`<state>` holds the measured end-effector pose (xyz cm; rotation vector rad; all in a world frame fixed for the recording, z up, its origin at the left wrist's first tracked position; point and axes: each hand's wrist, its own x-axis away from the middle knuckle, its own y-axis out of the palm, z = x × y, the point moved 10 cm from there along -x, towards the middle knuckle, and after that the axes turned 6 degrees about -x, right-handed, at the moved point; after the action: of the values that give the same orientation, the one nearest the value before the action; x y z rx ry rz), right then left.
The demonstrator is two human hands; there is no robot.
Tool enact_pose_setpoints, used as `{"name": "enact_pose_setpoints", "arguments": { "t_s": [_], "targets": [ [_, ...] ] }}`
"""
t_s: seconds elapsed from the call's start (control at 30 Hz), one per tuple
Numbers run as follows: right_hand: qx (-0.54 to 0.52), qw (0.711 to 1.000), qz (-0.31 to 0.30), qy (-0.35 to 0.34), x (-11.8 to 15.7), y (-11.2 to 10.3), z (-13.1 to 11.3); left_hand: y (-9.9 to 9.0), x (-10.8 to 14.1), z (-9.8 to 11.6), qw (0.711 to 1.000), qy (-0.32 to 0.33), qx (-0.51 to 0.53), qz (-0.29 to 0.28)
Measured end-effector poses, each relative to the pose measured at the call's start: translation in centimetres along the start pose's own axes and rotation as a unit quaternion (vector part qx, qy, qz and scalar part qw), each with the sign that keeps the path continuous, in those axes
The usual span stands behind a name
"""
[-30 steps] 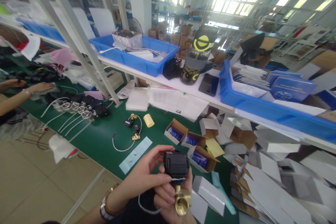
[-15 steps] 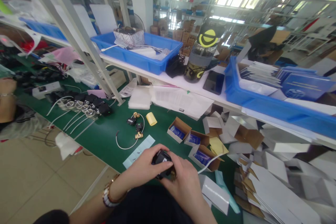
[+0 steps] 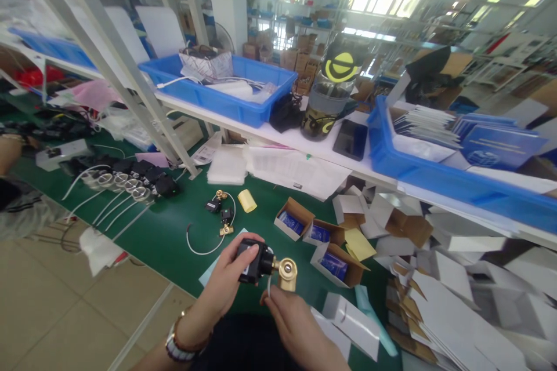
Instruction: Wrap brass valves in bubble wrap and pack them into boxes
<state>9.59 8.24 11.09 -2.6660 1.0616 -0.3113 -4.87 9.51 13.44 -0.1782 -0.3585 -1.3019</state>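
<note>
Fingers of my left hand (image 3: 230,271) wrap round a black actuator box (image 3: 256,261), which has a brass valve (image 3: 287,274) joined at its right side. Just below the valve, my right hand (image 3: 291,316) is closed with its fingertips at a thin white cable (image 3: 268,286) that hangs from the box. Two smaller black and brass valve units (image 3: 226,221) lie on the green table beyond, linked by a curved white cable. A folded yellow paper (image 3: 247,201) is beside them. Part of a light blue strip (image 3: 209,269) shows behind my left hand.
Open small boxes (image 3: 293,219) with blue packets stand right of centre. Flattened and open white cartons (image 3: 461,313) pile up at the right. Several black units with cables (image 3: 139,177) lie left. A shelf (image 3: 326,153) holds blue bins (image 3: 243,107). Another person's arm (image 3: 9,153) is at the far left.
The black unit has been turned so its brass valve shows on the right. My right hand has moved off the box, down to the cable. The view has shifted slightly.
</note>
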Motion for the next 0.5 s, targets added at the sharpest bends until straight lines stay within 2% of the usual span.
{"name": "enact_pose_setpoints", "arguments": {
  "t_s": [0.07,0.13,0.2,0.23,0.27,0.33,0.4,0.43,0.5],
  "targets": [
    [-0.057,0.998,-0.004,0.032,0.3,-1.2,-0.7,-0.6,-0.4,0.7,0.994,0.041,-0.097,0.026],
    [-0.086,0.992,0.080,0.046,0.3,-4.7,-0.4,-0.1,-0.5,0.7,0.988,0.046,-0.147,-0.008],
    [-0.078,0.981,0.171,0.054,0.1,-7.3,0.8,1.0,-0.4,-0.1,0.990,0.015,-0.123,-0.064],
    [-0.070,0.979,0.181,0.060,-0.2,-7.4,1.6,1.4,-0.3,-0.6,0.992,-0.007,-0.092,-0.084],
    [-0.064,0.983,0.158,0.063,-0.5,-6.5,2.0,1.5,-0.3,-1.0,0.994,-0.027,-0.058,-0.087],
    [-0.058,0.996,0.035,0.058,-1.0,-2.9,1.9,0.6,-0.7,-1.3,0.998,-0.037,-0.024,-0.046],
    [-0.041,0.996,-0.064,0.053,-0.6,-0.5,0.4,-0.9,-1.3,-0.8,0.997,-0.006,-0.069,0.013],
    [-0.027,0.996,-0.069,0.050,-0.5,-0.8,-0.4,-1.5,-1.5,-0.4,0.993,0.017,-0.109,0.034],
    [-0.011,0.999,-0.021,0.034,-0.9,-3.2,-1.8,-1.5,-1.7,-0.2,0.986,0.028,-0.163,0.022]
  ]
}}
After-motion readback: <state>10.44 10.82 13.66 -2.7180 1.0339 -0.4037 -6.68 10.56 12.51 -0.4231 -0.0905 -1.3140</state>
